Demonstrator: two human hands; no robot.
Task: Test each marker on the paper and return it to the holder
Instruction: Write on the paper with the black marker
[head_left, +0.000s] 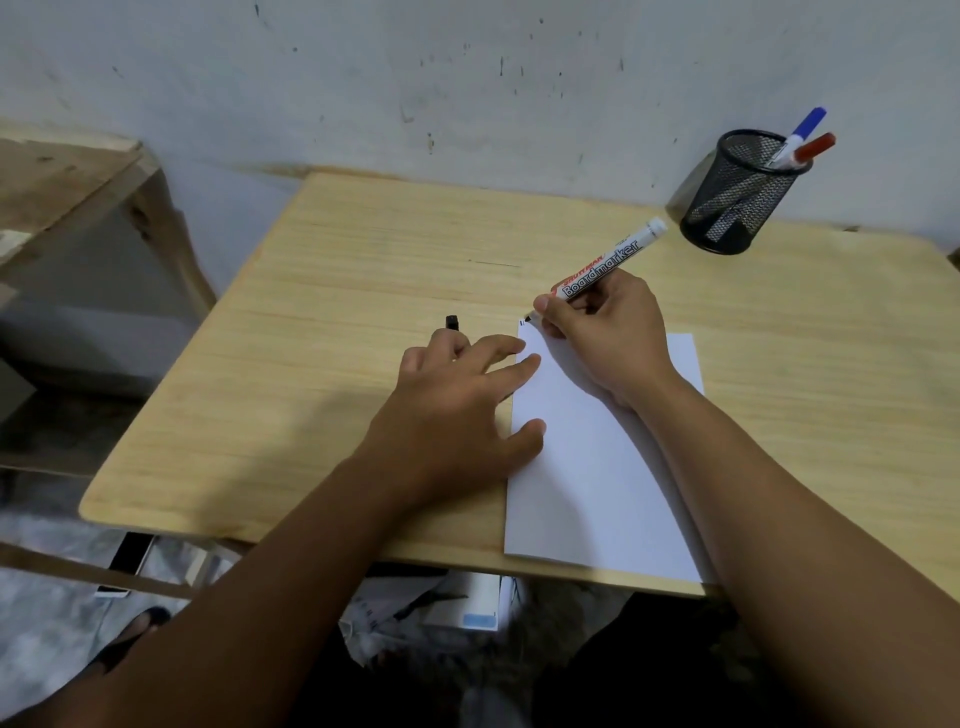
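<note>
A white sheet of paper (597, 467) lies on the wooden table (322, 322). My right hand (608, 338) grips a white board marker (613, 260), uncapped, its black tip touching the paper's top left corner beside small black marks. My left hand (457, 405) rests flat at the paper's left edge, fingers spread onto the sheet, with a black cap (453, 323) sticking out between two fingers. A black mesh holder (737, 202) stands at the back right with a blue-capped marker (802, 130) and a red-capped marker (813, 148) in it.
A stained white wall runs behind the table. A rough wooden bench (67, 176) stands to the left. Below the table's front edge lie papers and boxes (467, 608) on the floor, and a foot in a sandal (135, 631).
</note>
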